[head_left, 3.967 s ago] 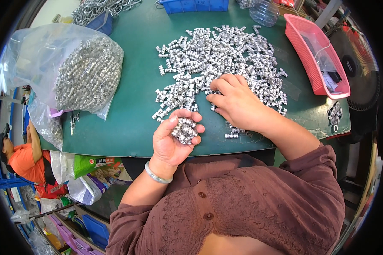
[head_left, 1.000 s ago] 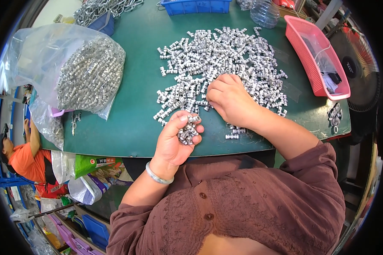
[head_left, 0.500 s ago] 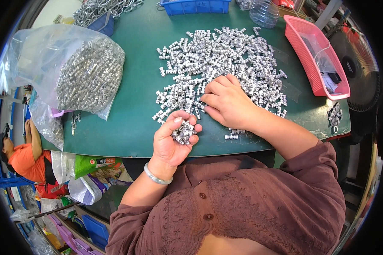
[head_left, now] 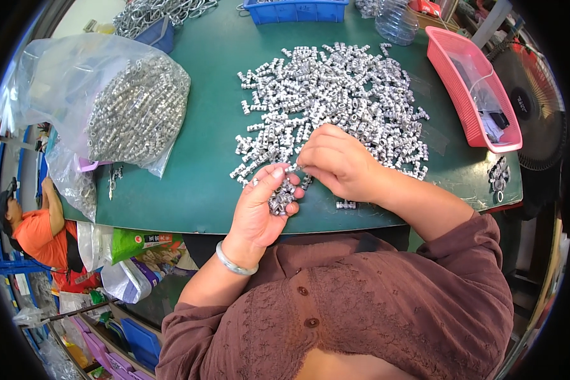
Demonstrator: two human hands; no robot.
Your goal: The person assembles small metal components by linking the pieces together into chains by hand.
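Both hands meet at the near edge of the green worktop [head_left: 202, 158]. Palm up, the left hand [head_left: 263, 209] cups a small clump of silver metal fittings [head_left: 282, 197], fingers curled loosely around it. Knuckles up, the right hand [head_left: 339, 161] has its fingertips pinched at the near rim of the loose pile of fittings [head_left: 335, 95], just beside the cupped clump; what they pinch is hidden under the fingers. That pile spreads across the middle of the worktop, its short ribbed pieces lying every which way, with no shared direction. One stray fitting [head_left: 347, 204] lies by the right wrist, its long axis running left to right. How the pieces in the palm point is hard to make out. Far left, a clear plastic bag [head_left: 130, 111] holds more fittings. On the right, a pink basket [head_left: 468, 82] sits near the worktop's edge, and a blue tray [head_left: 294, 9] is cut off at the top.
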